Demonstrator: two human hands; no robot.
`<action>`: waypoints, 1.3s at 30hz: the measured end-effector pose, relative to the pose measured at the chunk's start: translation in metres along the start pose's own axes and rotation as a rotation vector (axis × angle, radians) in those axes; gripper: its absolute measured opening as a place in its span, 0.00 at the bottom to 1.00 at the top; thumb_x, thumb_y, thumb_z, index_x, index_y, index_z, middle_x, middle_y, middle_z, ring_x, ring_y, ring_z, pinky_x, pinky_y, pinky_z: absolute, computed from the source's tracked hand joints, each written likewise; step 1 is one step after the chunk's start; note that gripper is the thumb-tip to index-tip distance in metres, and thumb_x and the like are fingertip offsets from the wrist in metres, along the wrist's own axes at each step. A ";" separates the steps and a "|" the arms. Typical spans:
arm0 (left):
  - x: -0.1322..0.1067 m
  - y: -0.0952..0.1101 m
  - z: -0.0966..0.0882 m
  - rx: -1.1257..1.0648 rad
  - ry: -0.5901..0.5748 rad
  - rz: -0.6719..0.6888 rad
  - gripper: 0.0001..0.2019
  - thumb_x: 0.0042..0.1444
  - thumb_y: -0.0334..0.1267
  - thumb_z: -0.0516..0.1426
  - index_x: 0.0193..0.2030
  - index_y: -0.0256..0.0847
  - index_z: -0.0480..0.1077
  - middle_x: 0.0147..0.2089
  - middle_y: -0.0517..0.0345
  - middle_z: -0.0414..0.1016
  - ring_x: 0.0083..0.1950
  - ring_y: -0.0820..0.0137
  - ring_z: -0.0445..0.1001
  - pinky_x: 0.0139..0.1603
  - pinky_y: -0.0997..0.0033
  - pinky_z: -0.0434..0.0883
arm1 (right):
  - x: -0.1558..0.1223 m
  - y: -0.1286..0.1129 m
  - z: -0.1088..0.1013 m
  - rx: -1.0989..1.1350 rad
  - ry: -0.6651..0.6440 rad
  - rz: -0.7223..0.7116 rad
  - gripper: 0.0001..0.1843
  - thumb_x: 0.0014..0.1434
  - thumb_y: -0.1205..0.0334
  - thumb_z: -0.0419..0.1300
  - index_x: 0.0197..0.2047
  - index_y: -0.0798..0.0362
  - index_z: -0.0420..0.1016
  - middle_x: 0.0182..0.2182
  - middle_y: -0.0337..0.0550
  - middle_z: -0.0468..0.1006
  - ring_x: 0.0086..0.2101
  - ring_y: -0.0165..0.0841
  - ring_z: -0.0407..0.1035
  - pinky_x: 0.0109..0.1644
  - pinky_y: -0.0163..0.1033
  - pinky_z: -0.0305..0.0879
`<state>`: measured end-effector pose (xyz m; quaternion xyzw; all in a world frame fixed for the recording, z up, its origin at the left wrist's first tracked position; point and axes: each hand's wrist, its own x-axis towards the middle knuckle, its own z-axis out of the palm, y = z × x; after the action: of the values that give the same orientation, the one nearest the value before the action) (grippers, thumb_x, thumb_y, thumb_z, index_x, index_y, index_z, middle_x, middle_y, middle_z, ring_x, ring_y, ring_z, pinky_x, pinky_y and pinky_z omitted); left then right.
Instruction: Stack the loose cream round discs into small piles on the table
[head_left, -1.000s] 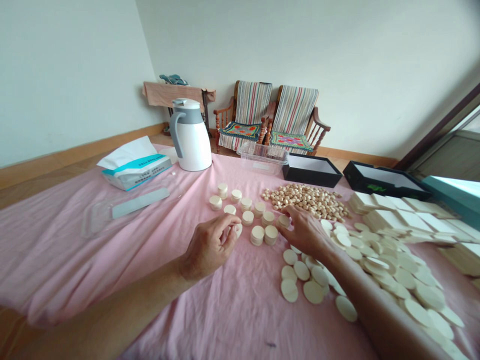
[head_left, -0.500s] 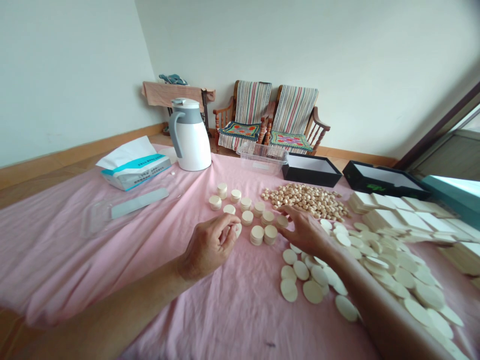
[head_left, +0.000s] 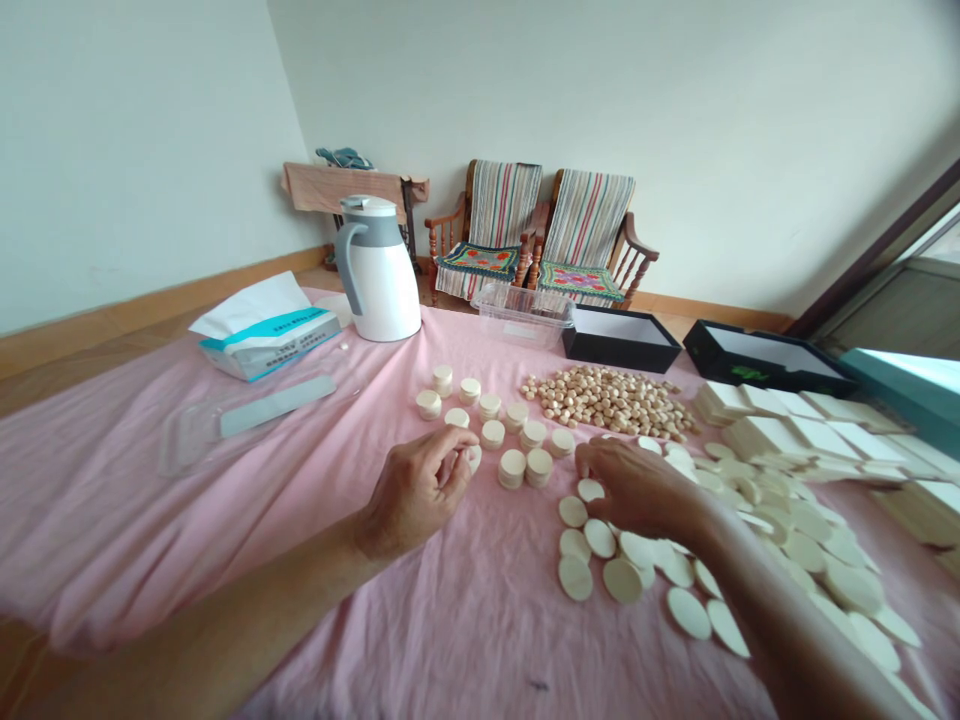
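Observation:
Pale round wooden discs stand in several short stacks [head_left: 512,468] on the pink cloth [head_left: 465,620]. My left hand [head_left: 420,490] is curled, thumb and fingers closed about a small stack of discs [head_left: 474,458] that is partly hidden behind them. To the right, my right hand [head_left: 634,485] reaches down over the near edge of a spread of loose discs [head_left: 622,580]. Its fingers are bent but apart, and one loose disc [head_left: 591,490] lies at the fingertips. Whether they touch it I cannot tell.
Beyond the stacks lies a heap of small wooden beads [head_left: 607,400]. Stacked pale square pieces [head_left: 780,440] are at right, near black trays [head_left: 622,345] and a clear plastic box [head_left: 517,315]. A white jug [head_left: 386,290] and tissue pack [head_left: 274,340] stand at back left.
My right hand has moved from the rightmost short stack, which now stands uncovered, back to the right and nearer, over the loose discs. My left hand has stayed in place.

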<state>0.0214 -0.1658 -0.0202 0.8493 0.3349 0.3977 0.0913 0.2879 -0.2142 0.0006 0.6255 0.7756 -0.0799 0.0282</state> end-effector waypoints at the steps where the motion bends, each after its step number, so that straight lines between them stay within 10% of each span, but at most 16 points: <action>1: 0.000 0.000 0.000 -0.001 0.000 0.001 0.05 0.58 0.32 0.52 0.40 0.38 0.69 0.27 0.64 0.71 0.22 0.79 0.63 0.26 0.79 0.60 | 0.000 -0.001 0.001 -0.008 0.004 0.008 0.08 0.46 0.68 0.57 0.33 0.53 0.68 0.35 0.47 0.73 0.37 0.38 0.66 0.38 0.39 0.56; 17: 0.000 0.001 0.000 -0.028 0.006 0.009 0.05 0.58 0.30 0.53 0.40 0.38 0.68 0.28 0.64 0.72 0.22 0.80 0.62 0.27 0.80 0.61 | 0.033 0.009 0.011 0.323 0.505 -0.123 0.17 0.45 0.75 0.53 0.39 0.52 0.69 0.37 0.43 0.70 0.38 0.33 0.65 0.42 0.37 0.60; 27: 0.001 0.001 -0.001 -0.035 0.003 0.008 0.05 0.59 0.30 0.53 0.40 0.38 0.68 0.29 0.63 0.72 0.22 0.80 0.62 0.28 0.80 0.61 | 0.026 0.007 0.001 0.281 0.425 -0.070 0.17 0.46 0.73 0.54 0.41 0.53 0.69 0.39 0.44 0.72 0.39 0.34 0.66 0.45 0.38 0.60; 33: 0.001 0.002 0.000 -0.023 0.012 0.007 0.05 0.59 0.32 0.53 0.39 0.38 0.69 0.28 0.64 0.72 0.21 0.80 0.62 0.27 0.79 0.60 | 0.001 -0.012 -0.016 0.239 -0.001 -0.058 0.07 0.47 0.66 0.57 0.34 0.52 0.69 0.31 0.41 0.74 0.31 0.32 0.66 0.35 0.36 0.58; 39: 0.001 0.001 0.000 -0.025 0.000 -0.005 0.05 0.59 0.32 0.52 0.39 0.38 0.69 0.28 0.64 0.72 0.21 0.80 0.62 0.27 0.79 0.61 | -0.004 -0.031 -0.009 0.088 -0.083 -0.011 0.06 0.49 0.62 0.55 0.32 0.54 0.67 0.33 0.48 0.74 0.34 0.36 0.67 0.36 0.39 0.55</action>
<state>0.0225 -0.1661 -0.0187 0.8474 0.3318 0.4016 0.1027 0.2587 -0.2228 0.0128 0.6182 0.7728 -0.1398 0.0324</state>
